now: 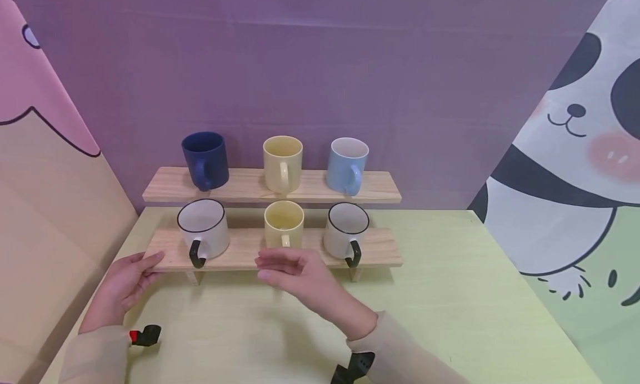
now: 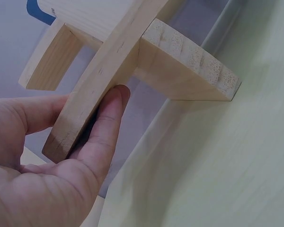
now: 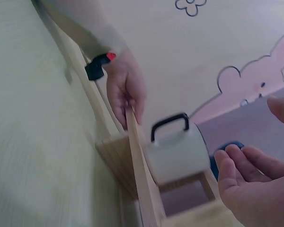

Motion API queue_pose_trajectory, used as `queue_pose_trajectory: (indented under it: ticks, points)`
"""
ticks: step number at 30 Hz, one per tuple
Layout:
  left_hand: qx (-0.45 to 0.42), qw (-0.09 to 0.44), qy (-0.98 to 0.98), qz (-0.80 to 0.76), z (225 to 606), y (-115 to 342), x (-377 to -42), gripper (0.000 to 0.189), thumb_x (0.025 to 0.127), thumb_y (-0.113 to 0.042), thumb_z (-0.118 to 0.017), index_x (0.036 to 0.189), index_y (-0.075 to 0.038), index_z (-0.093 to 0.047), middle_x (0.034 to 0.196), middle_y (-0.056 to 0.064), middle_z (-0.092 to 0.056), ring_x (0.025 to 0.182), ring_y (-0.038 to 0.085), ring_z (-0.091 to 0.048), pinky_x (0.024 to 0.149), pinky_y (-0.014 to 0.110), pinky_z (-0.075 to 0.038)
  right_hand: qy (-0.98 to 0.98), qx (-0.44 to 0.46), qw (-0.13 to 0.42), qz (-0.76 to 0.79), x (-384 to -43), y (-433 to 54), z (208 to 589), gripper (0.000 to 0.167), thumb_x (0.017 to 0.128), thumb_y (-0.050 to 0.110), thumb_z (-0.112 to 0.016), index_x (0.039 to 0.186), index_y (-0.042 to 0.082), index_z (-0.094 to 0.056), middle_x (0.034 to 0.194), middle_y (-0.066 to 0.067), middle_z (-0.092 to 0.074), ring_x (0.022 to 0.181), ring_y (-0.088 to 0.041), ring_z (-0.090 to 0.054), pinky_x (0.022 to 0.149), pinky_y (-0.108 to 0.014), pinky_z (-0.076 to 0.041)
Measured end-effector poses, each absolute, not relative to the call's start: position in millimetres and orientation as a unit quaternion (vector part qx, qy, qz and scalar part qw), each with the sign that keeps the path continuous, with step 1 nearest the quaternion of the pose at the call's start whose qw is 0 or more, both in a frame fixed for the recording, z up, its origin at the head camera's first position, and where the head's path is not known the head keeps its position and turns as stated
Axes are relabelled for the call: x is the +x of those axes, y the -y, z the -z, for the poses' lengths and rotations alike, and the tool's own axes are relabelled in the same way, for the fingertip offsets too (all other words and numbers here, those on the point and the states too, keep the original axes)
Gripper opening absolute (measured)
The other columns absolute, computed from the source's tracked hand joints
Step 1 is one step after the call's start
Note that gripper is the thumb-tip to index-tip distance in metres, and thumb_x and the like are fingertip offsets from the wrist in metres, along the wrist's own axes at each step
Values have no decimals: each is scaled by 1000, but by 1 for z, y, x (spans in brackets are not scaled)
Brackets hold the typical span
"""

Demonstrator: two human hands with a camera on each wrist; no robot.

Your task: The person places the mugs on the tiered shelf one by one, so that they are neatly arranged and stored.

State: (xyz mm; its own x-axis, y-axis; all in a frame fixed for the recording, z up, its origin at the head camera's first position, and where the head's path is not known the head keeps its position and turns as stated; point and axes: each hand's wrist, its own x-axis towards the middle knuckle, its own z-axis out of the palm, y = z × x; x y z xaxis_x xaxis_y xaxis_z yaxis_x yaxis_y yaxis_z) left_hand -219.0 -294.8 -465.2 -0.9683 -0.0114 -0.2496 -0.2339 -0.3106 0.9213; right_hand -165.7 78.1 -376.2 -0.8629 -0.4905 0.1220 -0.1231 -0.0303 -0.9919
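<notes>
A two-tier wooden shelf carries three mugs on each tier. My left hand grips the left end of the lower board; in the left wrist view its thumb and fingers pinch the board from both faces. In front of the lower yellow mug hovers my right hand, fingers loosely bent and nothing held. It hides the mug's bottom and part of its handle. White mugs with black rims and handles stand to the left and right of the yellow one.
On the upper tier are a dark blue mug, a cream-yellow mug and a light blue mug. The shelf stands on a pale table, close to a purple backdrop. A panda print covers the right side.
</notes>
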Motion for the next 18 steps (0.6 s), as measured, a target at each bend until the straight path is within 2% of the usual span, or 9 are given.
queue_pose_trajectory:
  ticks: [4, 10, 15, 18]
  points:
    - [-104, 70, -582, -804, 467, 297, -218, 69, 102, -4, -62, 147, 20, -15, 93, 3, -68, 86, 12, -71, 85, 28, -58, -684, -238, 122, 679, -160, -117, 375, 42, 95, 7, -74, 133, -7, -60, 127, -18, -66, 120, -33, -61, 99, -38, -54]
    - [-105, 66, -580, -805, 467, 300, -216, 68, 102, -4, -62, 147, 20, -16, 93, 3, -67, 86, 11, -70, 86, 28, -57, -700, -240, 74, 669, -154, -172, 374, 41, 97, 4, -70, 134, -7, -59, 129, -25, -63, 122, -37, -59, 99, -37, -53]
    - [-109, 64, -578, -806, 468, 301, -215, 68, 102, -5, -62, 147, 19, -17, 93, 3, -67, 86, 11, -70, 86, 29, -57, -714, -226, 24, 662, -151, -217, 372, 37, 99, 0, -65, 134, -10, -57, 128, -28, -62, 122, -35, -60, 101, -34, -51]
    - [-108, 64, -573, -810, 469, 302, -214, 67, 102, -4, -62, 147, 19, -18, 93, 4, -67, 87, 12, -70, 87, 29, -57, -739, -191, -7, 645, -152, -242, 374, 37, 101, 4, -64, 136, -9, -57, 129, -25, -63, 123, -27, -60, 104, -30, -49]
